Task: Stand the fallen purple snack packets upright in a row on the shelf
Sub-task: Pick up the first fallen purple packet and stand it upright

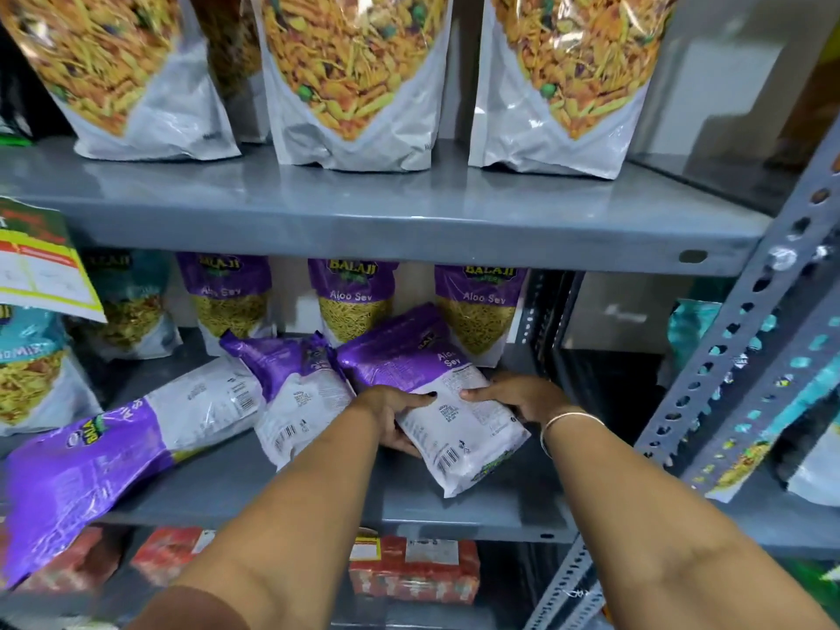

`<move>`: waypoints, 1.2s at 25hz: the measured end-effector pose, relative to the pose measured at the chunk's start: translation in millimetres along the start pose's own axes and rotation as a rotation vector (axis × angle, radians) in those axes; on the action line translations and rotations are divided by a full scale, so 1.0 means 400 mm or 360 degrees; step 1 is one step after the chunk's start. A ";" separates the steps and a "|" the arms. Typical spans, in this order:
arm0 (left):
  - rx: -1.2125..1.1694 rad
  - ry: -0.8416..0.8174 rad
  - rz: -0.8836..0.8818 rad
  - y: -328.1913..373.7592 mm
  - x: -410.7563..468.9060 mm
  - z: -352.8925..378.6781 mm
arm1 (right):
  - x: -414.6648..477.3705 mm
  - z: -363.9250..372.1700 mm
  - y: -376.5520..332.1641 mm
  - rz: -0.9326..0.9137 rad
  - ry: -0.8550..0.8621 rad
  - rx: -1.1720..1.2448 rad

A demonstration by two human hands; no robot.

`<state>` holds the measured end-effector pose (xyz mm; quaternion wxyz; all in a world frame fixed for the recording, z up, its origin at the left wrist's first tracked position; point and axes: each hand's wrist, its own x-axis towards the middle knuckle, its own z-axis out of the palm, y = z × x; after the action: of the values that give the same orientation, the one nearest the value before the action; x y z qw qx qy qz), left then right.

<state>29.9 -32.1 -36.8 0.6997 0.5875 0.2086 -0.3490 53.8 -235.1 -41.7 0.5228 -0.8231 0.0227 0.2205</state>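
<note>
Gripping one fallen purple packet (436, 393) from both sides: left hand (393, 413) on its left edge with fingers curled under and thumb on top, right hand (513, 397) on its right edge, fingertips on the back panel. Packet lies tilted, back label up, purple top pointing away from the hands, white bottom end toward the person, resting on the grey shelf (477, 511).

Just left of the left hand, a second fallen packet (291, 388) lies flat, back up, touching the held one along its side. Further left, a third fallen packet (118, 443) lies slanted, its purple end hanging over the shelf front edge.

Beyond the hands, at the back of the shelf, three upright purple packets (350, 297) stand in a row, fronts facing out. The held packet's top leans against or just before the rightmost one; can't tell if touching.

Far left of the hands: teal packets (27, 366), upright. Above the hands, upper shelf (386, 211) carries big snack bags (350, 79). Thin bangle (566, 420) on the right wrist. Below the forearms, red packs (413, 570) on the lower shelf.
</note>
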 end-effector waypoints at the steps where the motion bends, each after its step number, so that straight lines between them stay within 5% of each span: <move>1: 0.0086 0.0016 0.0032 0.012 -0.006 -0.002 | -0.021 0.004 -0.015 0.0049 -0.0012 0.0029; 4: 0.0331 0.0017 0.0181 0.046 -0.042 -0.013 | -0.059 0.009 -0.032 0.0030 0.0130 0.0036; 11: 0.0706 0.0290 0.1171 0.058 0.023 0.006 | -0.080 0.051 -0.033 -0.0200 0.0543 0.0490; 17: 0.0867 0.0097 0.1079 0.071 0.022 -0.024 | -0.057 0.053 -0.010 -0.0075 0.0709 0.0269; 20: 0.1170 -0.0134 0.0684 0.087 -0.008 -0.059 | -0.053 0.068 0.001 0.0240 0.0689 0.0395; 23: 0.1259 -0.0343 0.0375 0.108 -0.027 -0.078 | -0.076 0.078 -0.027 0.0237 0.0606 0.0478; 28: 0.1120 0.0205 0.1104 0.109 0.031 -0.044 | -0.124 0.062 -0.024 0.0113 -0.0025 0.0189; 30: 0.1119 0.0190 0.1112 0.095 0.054 -0.023 | -0.123 0.091 -0.029 0.0022 0.0051 0.0178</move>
<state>73.3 -25.9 -28.3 0.5213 0.8415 -0.0911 -0.1087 0.1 -207.5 -25.9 0.5660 -0.7959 0.0490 0.2093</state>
